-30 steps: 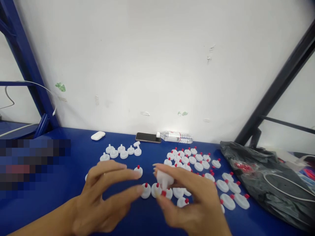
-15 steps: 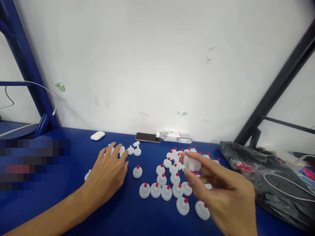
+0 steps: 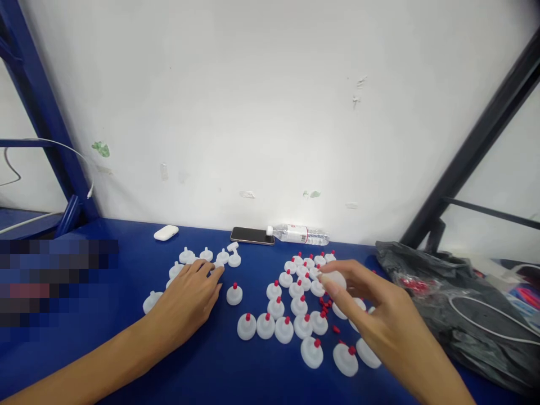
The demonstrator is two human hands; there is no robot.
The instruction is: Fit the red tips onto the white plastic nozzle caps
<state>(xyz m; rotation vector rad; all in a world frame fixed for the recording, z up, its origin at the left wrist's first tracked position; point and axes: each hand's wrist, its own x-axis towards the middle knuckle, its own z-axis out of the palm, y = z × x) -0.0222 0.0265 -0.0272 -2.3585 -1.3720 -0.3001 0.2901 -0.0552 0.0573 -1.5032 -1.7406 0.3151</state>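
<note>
Head view: one camera, looking down; clock directions run from the middle of the table.
Table: deep blue, smooth, lightly shiny; bare at 6 o'clock (image 3: 211, 371).
Wall: white, scuffed, with bits of tape and green scraps (image 3: 253, 101), along 12 o'clock.
Posts: a blue one (image 3: 46, 107) slants at 10 o'clock, a dark one (image 3: 476, 135) at 2.
Back edge: white case (image 3: 166, 233) at 10, phone (image 3: 248, 235) near 11, clear bottle (image 3: 299, 234) lying at 1, touching or nearly touching the phone.
Bag: black, crumpled (image 3: 400, 259), at 3, a white cable (image 3: 485, 322) across it.
Held lid: white, round (image 3: 335, 279), above the table toward 2; the right hand (image 3: 375, 304) pinches it between thumb and fingers.
Red-tipped lids: white discs with short red tips (image 3: 312, 352), mostly from 1 to 5, loose red tips (image 3: 336, 329) among them.
Plain lids: white with bare spouts (image 3: 152, 302), from 9 to 11; the left hand (image 3: 194, 289) is over them, fingers bent.
Hidden: whether the left fingers grip a lid, I cannot tell; the held lid's spout is unclear; a pixelated patch covers 9.
</note>
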